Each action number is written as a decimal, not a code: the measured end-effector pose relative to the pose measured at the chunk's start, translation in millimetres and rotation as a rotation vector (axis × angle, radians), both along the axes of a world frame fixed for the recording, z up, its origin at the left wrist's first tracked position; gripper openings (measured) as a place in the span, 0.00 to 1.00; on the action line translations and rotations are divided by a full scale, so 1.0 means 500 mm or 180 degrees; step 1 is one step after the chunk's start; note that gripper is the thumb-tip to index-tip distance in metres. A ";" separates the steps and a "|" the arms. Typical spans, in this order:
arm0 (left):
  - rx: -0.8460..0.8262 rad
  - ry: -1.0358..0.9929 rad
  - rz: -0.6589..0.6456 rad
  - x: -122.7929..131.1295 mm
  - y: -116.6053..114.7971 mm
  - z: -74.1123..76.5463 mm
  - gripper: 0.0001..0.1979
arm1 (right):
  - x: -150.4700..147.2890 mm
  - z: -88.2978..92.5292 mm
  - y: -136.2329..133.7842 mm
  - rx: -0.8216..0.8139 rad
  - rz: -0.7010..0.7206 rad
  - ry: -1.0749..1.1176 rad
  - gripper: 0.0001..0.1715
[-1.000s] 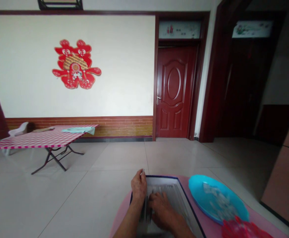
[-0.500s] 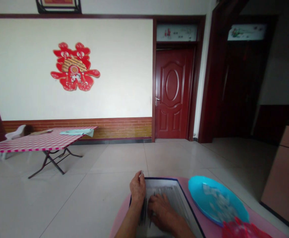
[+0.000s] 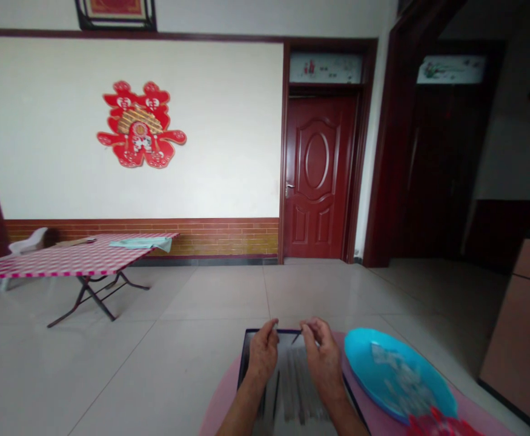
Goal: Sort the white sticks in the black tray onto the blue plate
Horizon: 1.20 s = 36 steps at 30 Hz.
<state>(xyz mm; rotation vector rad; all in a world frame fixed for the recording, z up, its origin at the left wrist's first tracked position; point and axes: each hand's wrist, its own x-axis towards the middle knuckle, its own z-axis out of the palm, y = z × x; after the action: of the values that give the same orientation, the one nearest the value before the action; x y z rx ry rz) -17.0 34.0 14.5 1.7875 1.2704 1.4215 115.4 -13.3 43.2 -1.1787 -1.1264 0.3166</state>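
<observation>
My left hand (image 3: 263, 354) is closed in a pinch above the left side of a shallow, dark-rimmed box (image 3: 243, 357). A small pale piece (image 3: 275, 326), too small to name, pokes out at its fingertips. Across from it, my right hand (image 3: 324, 358) pinches a thin dark stick (image 3: 296, 336) over the box's far right corner. The two hands are apart. Below them, several thin greyish sticks (image 3: 297, 387) lie lengthwise in the box, slightly blurred; a darker stick (image 3: 276, 390) lies left of them.
The box stands on a pink surface (image 3: 221, 393). Right of it sits a blue plate (image 3: 360, 348) with small clear-whitish pieces (image 3: 407, 387); a crinkled red object (image 3: 441, 424) lies nearer. Further off stand a checkered folding table (image 3: 74, 260) and a brownish cabinet (image 3: 514, 327).
My right hand has risen out of the box and moved forward and right, now with a thin dark stick in its fingertips. My left hand has shifted slightly right. The view has tilted a little.
</observation>
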 end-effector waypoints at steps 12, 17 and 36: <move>0.0701 0.0740 -0.0542 0.008 -0.023 -0.008 0.13 | 0.055 0.022 -0.006 0.0188 -0.0623 0.1099 0.35; 0.0732 0.0841 -0.0677 0.013 -0.030 -0.004 0.13 | 0.045 0.031 -0.015 0.0042 -0.0634 0.0982 0.34; 0.0854 0.0375 -0.0620 0.009 -0.032 0.012 0.16 | 0.014 -0.018 0.001 -0.0316 0.0116 -0.1148 0.18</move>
<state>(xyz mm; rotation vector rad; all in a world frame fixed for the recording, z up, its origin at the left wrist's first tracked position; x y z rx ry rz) -12.3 18.1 20.4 2.1366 0.9633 1.4474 122.3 -12.6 34.4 -1.3383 -1.4598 0.1926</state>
